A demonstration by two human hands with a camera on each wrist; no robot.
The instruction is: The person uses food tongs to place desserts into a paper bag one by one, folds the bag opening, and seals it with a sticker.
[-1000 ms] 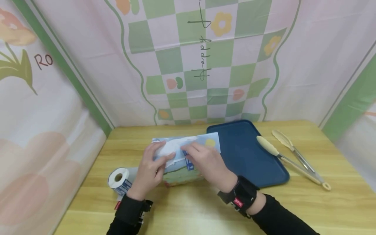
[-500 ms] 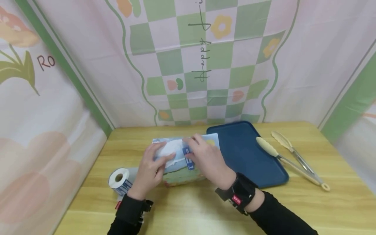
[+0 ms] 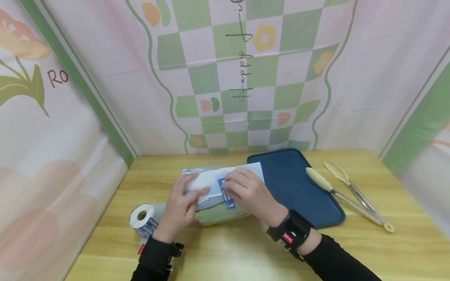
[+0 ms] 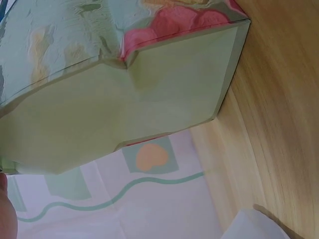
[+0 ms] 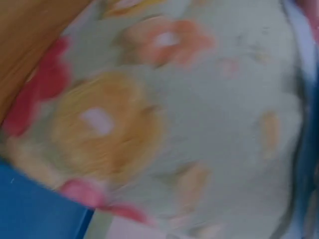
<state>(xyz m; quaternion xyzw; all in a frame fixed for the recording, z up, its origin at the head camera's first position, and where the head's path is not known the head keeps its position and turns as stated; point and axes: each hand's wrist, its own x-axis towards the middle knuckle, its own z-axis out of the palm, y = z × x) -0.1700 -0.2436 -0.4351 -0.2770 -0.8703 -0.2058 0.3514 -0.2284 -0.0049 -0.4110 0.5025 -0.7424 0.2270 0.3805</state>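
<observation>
A patterned paper bag (image 3: 218, 217) stands on the table, its pale blue and white top folded over toward me. My left hand (image 3: 181, 201) holds the fold's left end, the thumb lying on the white flap and fingers at the edge. Across the fold runs a blue printed label sticker (image 3: 226, 194). My right hand (image 3: 250, 192) touches the sticker along its right side with bent fingertips. The left wrist view gives the bag's pale green side panel (image 4: 169, 82), with the left thumb or a finger at the lower left. In the right wrist view only the blurred flowered face (image 5: 214, 109) shows.
A roll of blue-and-white labels (image 3: 143, 219) lies left of the bag, its backing strip trailing. Right of the bag is a dark blue tray (image 3: 294, 195); tongs (image 3: 355, 199) with cream tips overlap its right edge. A printed curtain (image 3: 225, 78) hangs behind the table.
My right hand's fingertips have slid over the label, up across it and then to its right side, exposing more of the sticker. My left hand stays on the fold.
</observation>
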